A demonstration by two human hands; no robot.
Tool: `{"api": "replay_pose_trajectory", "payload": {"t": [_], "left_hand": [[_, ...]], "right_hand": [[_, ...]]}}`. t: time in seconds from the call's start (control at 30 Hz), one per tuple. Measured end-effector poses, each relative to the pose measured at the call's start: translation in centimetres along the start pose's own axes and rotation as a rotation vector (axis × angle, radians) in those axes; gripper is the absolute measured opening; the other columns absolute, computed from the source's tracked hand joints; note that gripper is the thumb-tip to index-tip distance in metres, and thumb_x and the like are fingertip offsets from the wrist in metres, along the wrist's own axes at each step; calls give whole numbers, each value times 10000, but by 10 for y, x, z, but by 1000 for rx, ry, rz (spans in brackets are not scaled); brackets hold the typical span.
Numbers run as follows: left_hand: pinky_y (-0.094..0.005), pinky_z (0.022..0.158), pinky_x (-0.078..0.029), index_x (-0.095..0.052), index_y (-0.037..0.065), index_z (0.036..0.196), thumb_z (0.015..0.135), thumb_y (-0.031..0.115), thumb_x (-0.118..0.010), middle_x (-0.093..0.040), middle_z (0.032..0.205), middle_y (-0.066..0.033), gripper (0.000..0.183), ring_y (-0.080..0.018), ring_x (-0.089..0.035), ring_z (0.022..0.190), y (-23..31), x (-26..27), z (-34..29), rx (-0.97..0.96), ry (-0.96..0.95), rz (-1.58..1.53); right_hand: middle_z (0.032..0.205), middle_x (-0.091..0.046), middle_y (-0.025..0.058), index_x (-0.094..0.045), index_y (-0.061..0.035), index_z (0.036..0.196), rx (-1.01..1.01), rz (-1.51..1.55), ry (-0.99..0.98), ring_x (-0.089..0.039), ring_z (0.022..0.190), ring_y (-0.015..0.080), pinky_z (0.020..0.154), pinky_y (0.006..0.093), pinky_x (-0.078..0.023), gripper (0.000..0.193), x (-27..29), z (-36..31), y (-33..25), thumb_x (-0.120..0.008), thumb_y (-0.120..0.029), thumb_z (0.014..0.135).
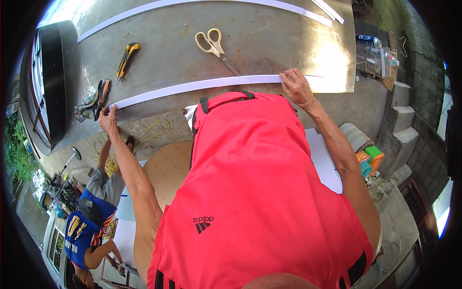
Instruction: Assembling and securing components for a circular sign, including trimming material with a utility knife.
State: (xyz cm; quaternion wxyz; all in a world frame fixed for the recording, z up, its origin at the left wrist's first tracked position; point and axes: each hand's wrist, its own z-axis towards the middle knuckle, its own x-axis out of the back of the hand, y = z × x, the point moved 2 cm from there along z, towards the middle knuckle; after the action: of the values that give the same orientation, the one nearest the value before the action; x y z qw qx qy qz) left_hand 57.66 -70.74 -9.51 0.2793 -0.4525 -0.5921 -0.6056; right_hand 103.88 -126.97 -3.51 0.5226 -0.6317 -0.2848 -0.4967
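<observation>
A long, narrow white strip (192,86) lies along the near edge of a grey metal-topped table (166,53). My left hand (109,121) has its fingers closed on the strip's left end. At the other end, my right hand (298,89) pinches the strip between thumb and fingers. Scissors (219,52) with cream handles rest beyond the strip, their blade tip close to it. Farther left is a yellow and black utility knife (126,60). Crumpled, patterned work gloves (95,102) lie just past my left hand.
More white strips (115,19) lie across the table's far side. A black curved-edge frame (52,82) stands at the left. Right of the table are a blue can (368,40) and concrete steps (403,115). Behind me on the left, another person (89,224) bends over.
</observation>
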Motion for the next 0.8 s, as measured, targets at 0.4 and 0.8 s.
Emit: {"api": "replay_pose_trajectory", "payload": {"t": [0.4, 0.8], "left_hand": [[-425, 1162, -354, -594, 188, 1371, 922, 200, -660, -500, 1494, -58, 455, -283, -402, 1425, 324, -132, -179, -1437, -602, 23], [-412, 967, -482, -642, 67, 1195, 816, 142, -721, -639, 1247, -119, 394, -293, -609, 1108, 355, -153, -217, -1403, -478, -230]], "right_hand": [[1003, -598, 103, -621, -11, 1021, 12, -40, -12, -572, 1003, 275, 915, 383, -504, 260, -3, 1, -1, -677, -48, 769], [961, -580, 105, -615, -12, 943, 21, -58, 28, -558, 943, 275, 879, 382, -502, 195, 3, -3, -3, -672, -46, 760]]}}
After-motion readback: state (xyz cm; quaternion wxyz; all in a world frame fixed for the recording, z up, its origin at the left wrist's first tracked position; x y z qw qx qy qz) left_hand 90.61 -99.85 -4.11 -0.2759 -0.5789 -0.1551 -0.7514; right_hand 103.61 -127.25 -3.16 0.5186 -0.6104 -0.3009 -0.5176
